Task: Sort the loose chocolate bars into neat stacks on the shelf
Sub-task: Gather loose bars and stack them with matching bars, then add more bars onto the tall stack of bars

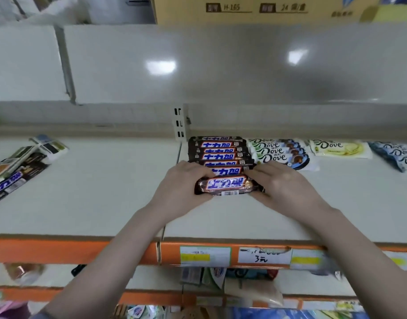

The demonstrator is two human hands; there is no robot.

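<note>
Both hands, left hand (182, 183) and right hand (282, 183), grip front chocolate bar (227, 185)

The person is showing two bare forearms and two bare hands, left (185, 184) and right (282, 183), wearing no gloves; a grey-blue sleeve edge (42, 315) is showing on the left arm.

Cardboard box (267, 9) above; price tags (263, 255) below.

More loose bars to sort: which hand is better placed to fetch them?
Probably the left hand: the loose bars lie at the shelf's far left, on its side. The right hand can hold the front bar.
</note>
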